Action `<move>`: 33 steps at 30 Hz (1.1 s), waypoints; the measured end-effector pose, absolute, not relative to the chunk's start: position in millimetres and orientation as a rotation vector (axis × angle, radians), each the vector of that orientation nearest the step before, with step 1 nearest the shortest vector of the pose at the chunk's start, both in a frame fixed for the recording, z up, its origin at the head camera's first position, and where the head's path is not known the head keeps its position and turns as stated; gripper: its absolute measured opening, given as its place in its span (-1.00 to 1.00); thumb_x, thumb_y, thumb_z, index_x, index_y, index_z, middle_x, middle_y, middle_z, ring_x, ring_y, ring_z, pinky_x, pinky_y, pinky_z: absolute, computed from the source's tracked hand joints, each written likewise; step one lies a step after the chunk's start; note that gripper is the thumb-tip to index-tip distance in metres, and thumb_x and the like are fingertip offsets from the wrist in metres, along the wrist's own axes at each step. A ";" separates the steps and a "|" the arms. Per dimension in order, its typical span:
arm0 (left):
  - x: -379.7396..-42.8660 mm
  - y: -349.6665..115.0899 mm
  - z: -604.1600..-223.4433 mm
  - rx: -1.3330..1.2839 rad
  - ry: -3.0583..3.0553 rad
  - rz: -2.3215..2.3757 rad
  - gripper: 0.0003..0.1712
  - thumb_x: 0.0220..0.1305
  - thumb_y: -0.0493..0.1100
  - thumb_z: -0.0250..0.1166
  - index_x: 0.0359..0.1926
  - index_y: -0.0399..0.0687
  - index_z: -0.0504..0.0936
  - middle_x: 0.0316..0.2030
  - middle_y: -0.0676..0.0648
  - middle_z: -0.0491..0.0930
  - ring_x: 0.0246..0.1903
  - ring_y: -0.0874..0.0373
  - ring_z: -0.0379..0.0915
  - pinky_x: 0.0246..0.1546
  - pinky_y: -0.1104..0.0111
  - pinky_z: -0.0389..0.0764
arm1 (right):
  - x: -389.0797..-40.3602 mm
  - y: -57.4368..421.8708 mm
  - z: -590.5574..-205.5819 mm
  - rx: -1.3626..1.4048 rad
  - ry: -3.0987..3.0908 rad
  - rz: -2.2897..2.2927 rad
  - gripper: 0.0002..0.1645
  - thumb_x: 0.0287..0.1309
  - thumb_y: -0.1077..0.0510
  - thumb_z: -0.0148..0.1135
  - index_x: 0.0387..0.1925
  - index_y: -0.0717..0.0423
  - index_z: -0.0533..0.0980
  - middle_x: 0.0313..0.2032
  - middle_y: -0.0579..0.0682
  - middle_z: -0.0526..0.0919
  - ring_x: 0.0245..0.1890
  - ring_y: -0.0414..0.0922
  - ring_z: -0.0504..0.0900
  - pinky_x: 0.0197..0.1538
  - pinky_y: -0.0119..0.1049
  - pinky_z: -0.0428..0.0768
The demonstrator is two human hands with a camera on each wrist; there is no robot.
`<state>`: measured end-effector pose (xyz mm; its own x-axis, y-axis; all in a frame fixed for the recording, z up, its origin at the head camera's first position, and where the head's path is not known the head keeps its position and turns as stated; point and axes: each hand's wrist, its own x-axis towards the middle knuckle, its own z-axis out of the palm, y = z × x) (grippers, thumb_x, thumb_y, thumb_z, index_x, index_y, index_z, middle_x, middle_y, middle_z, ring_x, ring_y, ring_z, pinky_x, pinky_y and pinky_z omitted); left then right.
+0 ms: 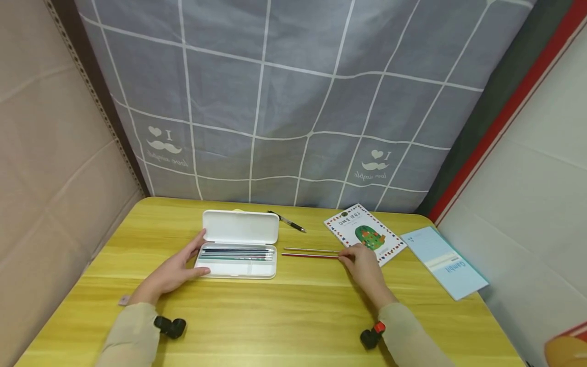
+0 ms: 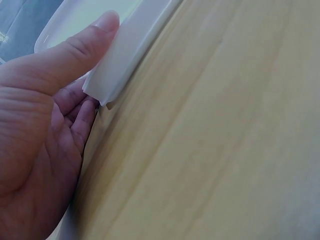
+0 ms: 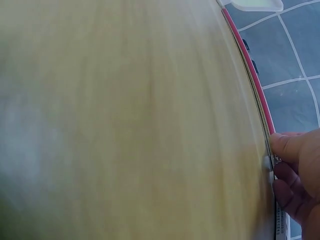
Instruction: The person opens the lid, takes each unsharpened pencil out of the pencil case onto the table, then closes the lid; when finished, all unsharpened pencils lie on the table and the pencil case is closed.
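A white pencil case [image 1: 238, 269] lies with its lid [image 1: 240, 227] raised; several dark pencils [image 1: 236, 253] lie in a row in its tray. My left hand [image 1: 176, 267] holds the case at its left end, the thumb [image 2: 95, 42] on the rim and the fingers along the side. To the right of the case, my right hand [image 1: 364, 265] pinches the right end of a red pencil [image 1: 309, 256] between thumb and fingertips. A gold-toned pencil [image 1: 309, 250] lies just behind it, nearly parallel, its right end at the same fingertips.
A black pen [image 1: 288, 222] lies behind the pencils. A white booklet with a green picture [image 1: 362, 224] sits under and behind my right hand, and a light blue notebook [image 1: 442, 265] lies at the right. A gridded grey cloth [image 1: 293, 102] hangs at the table's back edge.
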<state>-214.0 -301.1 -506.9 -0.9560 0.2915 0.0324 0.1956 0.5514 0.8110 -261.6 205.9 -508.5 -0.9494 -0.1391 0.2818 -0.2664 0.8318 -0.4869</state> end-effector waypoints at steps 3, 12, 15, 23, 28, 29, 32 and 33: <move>-214.0 -301.4 -507.3 0.416 2.674 1.374 0.21 0.37 -0.03 0.45 0.71 0.21 -0.23 0.54 -0.40 0.17 0.51 -0.43 0.04 0.43 -0.33 0.05 | -262.4 205.2 -509.4 0.319 -2.784 0.771 -0.94 0.21 0.21 0.52 -0.26 0.07 0.81 -0.27 -0.03 0.74 -0.20 -0.02 0.70 -0.03 -0.02 0.69; -213.8 -301.9 -510.0 0.405 2.669 1.380 0.21 0.36 0.00 0.46 0.71 0.21 -0.22 0.55 -0.38 0.15 0.53 -0.41 0.02 0.45 -0.26 0.05 | -261.0 204.3 -508.7 0.349 -2.787 0.732 -0.94 0.19 0.24 0.52 -0.28 0.06 0.81 -0.27 -0.02 0.74 -0.19 -0.01 0.70 -0.02 -0.01 0.69; -214.3 -301.5 -511.7 0.408 2.663 1.388 0.22 0.35 0.00 0.46 0.71 0.19 -0.22 0.55 -0.38 0.16 0.53 -0.41 0.02 0.46 -0.30 0.02 | -259.9 204.3 -508.1 0.356 -2.775 0.730 -0.94 0.18 0.25 0.53 -0.29 0.06 0.80 -0.27 -0.02 0.75 -0.18 0.00 0.70 -0.01 0.00 0.69; -214.4 -301.6 -509.9 0.405 2.671 1.384 0.21 0.36 -0.01 0.46 0.71 0.20 -0.22 0.54 -0.39 0.18 0.52 -0.43 0.03 0.45 -0.32 0.03 | -258.2 204.1 -507.8 0.363 -2.786 0.709 -0.94 0.20 0.27 0.50 -0.28 0.10 0.79 -0.25 0.01 0.74 -0.15 0.02 0.70 0.02 0.00 0.68; -214.0 -300.9 -508.5 0.411 2.681 1.376 0.21 0.35 -0.01 0.46 0.71 0.20 -0.21 0.54 -0.38 0.18 0.52 -0.40 0.04 0.45 -0.30 0.05 | -257.8 204.1 -508.1 0.349 -2.787 0.713 -0.95 0.19 0.26 0.51 -0.30 0.08 0.78 -0.26 0.00 0.74 -0.16 0.00 0.70 0.01 -0.02 0.68; -213.9 -300.9 -508.5 0.413 2.682 1.376 0.21 0.35 -0.01 0.46 0.71 0.20 -0.21 0.54 -0.38 0.18 0.52 -0.40 0.05 0.45 -0.30 0.05 | -257.9 204.0 -508.1 0.345 -2.789 0.715 -0.95 0.19 0.26 0.52 -0.30 0.08 0.78 -0.26 0.00 0.74 -0.16 0.00 0.70 0.01 -0.02 0.68; -213.6 -301.0 -508.9 0.417 2.686 1.376 0.21 0.35 -0.01 0.46 0.71 0.19 -0.21 0.54 -0.39 0.19 0.52 -0.41 0.05 0.45 -0.30 0.05 | -257.3 204.0 -507.8 0.328 -2.804 0.716 -0.95 0.19 0.26 0.52 -0.29 0.07 0.78 -0.26 -0.01 0.74 -0.16 0.00 0.70 0.01 -0.02 0.68; -213.6 -301.0 -509.0 0.418 2.688 1.375 0.21 0.35 -0.01 0.46 0.71 0.19 -0.21 0.54 -0.38 0.19 0.52 -0.41 0.05 0.45 -0.30 0.05 | -256.8 203.9 -507.5 0.324 -2.808 0.716 -0.95 0.20 0.25 0.51 -0.28 0.08 0.78 -0.25 -0.01 0.74 -0.15 0.00 0.70 0.02 -0.02 0.67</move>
